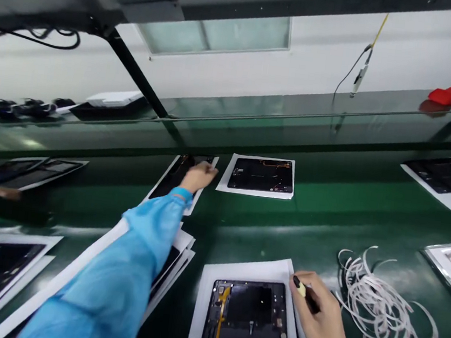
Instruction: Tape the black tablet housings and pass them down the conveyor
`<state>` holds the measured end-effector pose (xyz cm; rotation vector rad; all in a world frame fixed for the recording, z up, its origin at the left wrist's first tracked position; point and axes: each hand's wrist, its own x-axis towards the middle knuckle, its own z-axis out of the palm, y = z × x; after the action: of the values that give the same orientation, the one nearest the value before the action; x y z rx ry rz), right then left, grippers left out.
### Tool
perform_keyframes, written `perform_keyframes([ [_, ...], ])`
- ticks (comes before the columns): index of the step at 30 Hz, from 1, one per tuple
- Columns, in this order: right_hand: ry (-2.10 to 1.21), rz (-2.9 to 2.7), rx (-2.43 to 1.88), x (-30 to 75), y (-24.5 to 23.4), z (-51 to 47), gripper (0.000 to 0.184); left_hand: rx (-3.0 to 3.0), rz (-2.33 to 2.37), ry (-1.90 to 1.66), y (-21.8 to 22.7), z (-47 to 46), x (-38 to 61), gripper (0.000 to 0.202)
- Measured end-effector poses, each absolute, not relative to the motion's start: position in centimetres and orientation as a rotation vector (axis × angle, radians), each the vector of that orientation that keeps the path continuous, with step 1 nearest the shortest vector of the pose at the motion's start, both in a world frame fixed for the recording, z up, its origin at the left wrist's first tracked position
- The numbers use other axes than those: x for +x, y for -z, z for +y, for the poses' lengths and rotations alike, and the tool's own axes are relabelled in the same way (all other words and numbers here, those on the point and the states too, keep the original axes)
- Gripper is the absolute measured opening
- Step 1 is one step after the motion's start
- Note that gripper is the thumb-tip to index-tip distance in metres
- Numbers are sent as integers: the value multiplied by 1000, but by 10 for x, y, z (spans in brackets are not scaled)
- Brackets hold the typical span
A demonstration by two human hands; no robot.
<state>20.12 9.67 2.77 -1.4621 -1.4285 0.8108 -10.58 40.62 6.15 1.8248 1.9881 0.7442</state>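
My left hand (199,177) reaches far forward over a dark tablet-like panel (172,178) on a white sheet. Its fingers are curled at the panel's upper right, and what they grip is hidden. My right hand (322,318) is closed around a small cream-coloured tool with a black tip (300,286), partly hidden by the fingers. That hand rests at the right edge of a white sheet (249,268). On this sheet lies an opened tablet housing (248,323) with a yellow ribbon cable (220,320) along its left side.
A tangle of white strips (381,306) lies right of my right hand. Another tablet housing (263,174) sits ahead, with one more (447,173) at far right. Stacked sheets (171,271) lie beside my left sleeve. A shelf edge (296,121) crosses behind; a red bin (447,96) stands there.
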Motion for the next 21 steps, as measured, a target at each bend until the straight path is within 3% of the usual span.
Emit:
perform_keyframes([
  [5, -782, -1464, -1447, 198, -25, 99, 17, 1516, 2003, -655, -39, 424, -57, 34],
  [13, -864, -1475, -1460, 194, -23, 100, 24, 1189, 1735, -850, -67, 386, -40, 34],
  [18, -1038, -1347, -1391, 194, -22, 104, 29, 1014, 1503, -952, -85, 323, -6, 29],
  [21, -1202, -1131, -1332, 192, -27, 106, 44, 946, 1394, -1027, -88, 247, 10, 28],
])
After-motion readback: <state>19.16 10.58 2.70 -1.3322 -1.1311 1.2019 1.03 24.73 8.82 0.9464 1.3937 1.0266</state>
